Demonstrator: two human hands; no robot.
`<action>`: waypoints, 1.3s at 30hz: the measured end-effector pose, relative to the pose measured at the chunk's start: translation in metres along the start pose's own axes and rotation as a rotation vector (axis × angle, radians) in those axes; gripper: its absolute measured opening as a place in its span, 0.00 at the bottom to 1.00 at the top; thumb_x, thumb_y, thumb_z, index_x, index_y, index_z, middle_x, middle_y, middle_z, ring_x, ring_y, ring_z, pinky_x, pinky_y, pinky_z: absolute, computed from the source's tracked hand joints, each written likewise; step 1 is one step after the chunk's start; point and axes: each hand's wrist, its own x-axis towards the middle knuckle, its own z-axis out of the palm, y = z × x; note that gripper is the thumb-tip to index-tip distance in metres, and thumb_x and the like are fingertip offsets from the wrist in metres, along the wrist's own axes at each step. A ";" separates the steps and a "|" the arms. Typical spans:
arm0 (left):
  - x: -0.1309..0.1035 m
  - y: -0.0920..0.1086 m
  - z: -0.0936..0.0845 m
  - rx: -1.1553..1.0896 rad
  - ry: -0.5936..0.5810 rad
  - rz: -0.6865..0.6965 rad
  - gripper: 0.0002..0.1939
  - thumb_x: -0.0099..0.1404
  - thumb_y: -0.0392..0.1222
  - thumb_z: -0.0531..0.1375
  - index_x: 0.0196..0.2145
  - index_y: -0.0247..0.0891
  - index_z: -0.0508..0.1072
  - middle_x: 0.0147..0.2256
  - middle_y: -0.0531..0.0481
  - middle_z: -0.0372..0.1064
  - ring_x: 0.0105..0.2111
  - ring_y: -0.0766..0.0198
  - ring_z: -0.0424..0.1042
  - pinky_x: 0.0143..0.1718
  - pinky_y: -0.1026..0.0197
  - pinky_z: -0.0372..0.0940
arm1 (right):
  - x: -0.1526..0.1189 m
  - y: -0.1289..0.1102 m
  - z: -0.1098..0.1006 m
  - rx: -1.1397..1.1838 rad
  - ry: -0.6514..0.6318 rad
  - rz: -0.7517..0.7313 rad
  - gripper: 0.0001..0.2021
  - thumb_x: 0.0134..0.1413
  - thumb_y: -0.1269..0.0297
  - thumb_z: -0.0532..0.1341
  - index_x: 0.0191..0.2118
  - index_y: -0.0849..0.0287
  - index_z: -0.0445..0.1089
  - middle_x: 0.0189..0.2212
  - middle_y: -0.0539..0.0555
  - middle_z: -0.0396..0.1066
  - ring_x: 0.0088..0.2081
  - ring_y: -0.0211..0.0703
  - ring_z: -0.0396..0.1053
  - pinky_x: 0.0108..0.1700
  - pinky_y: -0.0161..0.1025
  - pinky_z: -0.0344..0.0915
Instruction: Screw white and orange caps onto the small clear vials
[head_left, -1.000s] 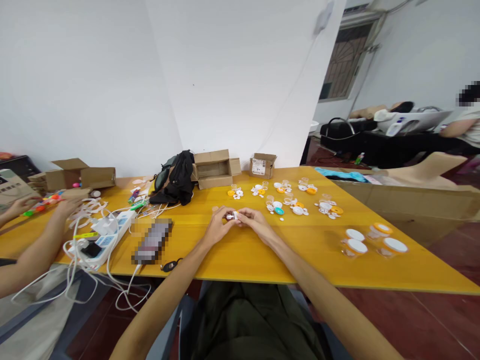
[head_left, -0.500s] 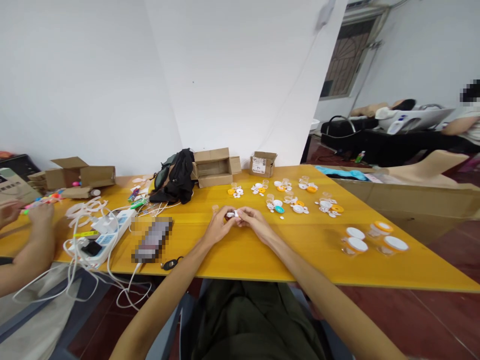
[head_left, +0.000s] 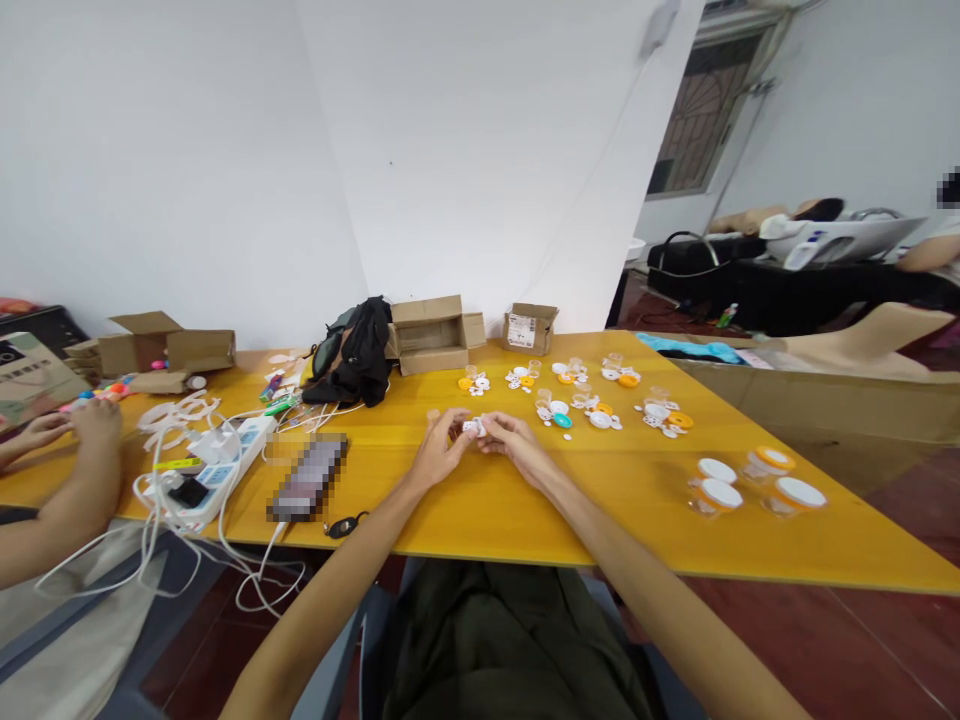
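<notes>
Four lidded jars [head_left: 801, 492] are being kept grouped toward the right of the desk [head_left: 525, 525], their lids seated, so that part of the work appears finished. Farther back, several clusters of clear cups [head_left: 544, 398], white discs [head_left: 601, 420], orange lids [head_left: 680, 420] and a teal lid [head_left: 562, 421] are being left loose, seemingly unassembled. Only an early stage is being suggested for the small white piece [head_left: 472, 427]; whether its parts are being joined cannot be told. It is being held between both hands, narrowly pinched by the fingers of the left hand [head_left: 436, 452] and by those of the right hand [head_left: 521, 450], nearer than the clusters.
</notes>
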 end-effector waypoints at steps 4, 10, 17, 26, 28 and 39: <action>-0.001 0.003 0.000 -0.021 -0.022 0.017 0.11 0.67 0.48 0.56 0.40 0.40 0.73 0.35 0.48 0.75 0.34 0.62 0.72 0.40 0.59 0.68 | 0.002 0.001 -0.002 -0.009 0.020 0.003 0.21 0.34 0.45 0.73 0.29 0.56 0.74 0.27 0.51 0.74 0.28 0.38 0.69 0.33 0.37 0.68; 0.001 0.002 0.001 -0.167 -0.013 -0.109 0.15 0.66 0.54 0.57 0.35 0.39 0.72 0.26 0.52 0.71 0.25 0.65 0.69 0.30 0.62 0.66 | 0.001 0.000 0.000 -0.083 0.037 -0.104 0.20 0.32 0.53 0.75 0.33 0.54 0.72 0.32 0.50 0.73 0.34 0.42 0.70 0.38 0.40 0.68; 0.004 0.003 0.002 -0.218 -0.025 -0.219 0.22 0.64 0.61 0.55 0.26 0.39 0.66 0.19 0.56 0.65 0.17 0.69 0.63 0.21 0.65 0.59 | 0.005 0.003 -0.001 -0.191 0.029 -0.200 0.20 0.31 0.57 0.74 0.33 0.54 0.69 0.32 0.49 0.73 0.37 0.44 0.70 0.42 0.42 0.67; 0.004 0.001 0.002 -0.131 -0.065 -0.318 0.29 0.67 0.64 0.46 0.21 0.38 0.64 0.14 0.56 0.59 0.14 0.70 0.57 0.20 0.65 0.55 | 0.006 0.006 -0.001 -0.255 0.014 -0.246 0.18 0.35 0.55 0.72 0.34 0.53 0.70 0.33 0.50 0.74 0.38 0.45 0.71 0.42 0.42 0.68; 0.004 0.002 0.002 -0.157 -0.030 -0.249 0.25 0.66 0.63 0.50 0.28 0.38 0.68 0.19 0.55 0.63 0.17 0.69 0.61 0.22 0.65 0.57 | 0.007 0.007 -0.003 -0.263 0.047 -0.242 0.18 0.35 0.53 0.72 0.34 0.54 0.70 0.33 0.50 0.74 0.36 0.45 0.71 0.42 0.42 0.68; 0.004 -0.001 0.001 -0.118 -0.058 -0.156 0.19 0.68 0.56 0.53 0.28 0.39 0.68 0.20 0.56 0.63 0.19 0.69 0.61 0.26 0.64 0.59 | 0.005 0.004 -0.003 -0.256 0.074 -0.241 0.20 0.34 0.50 0.73 0.33 0.55 0.72 0.32 0.51 0.74 0.35 0.44 0.71 0.42 0.42 0.68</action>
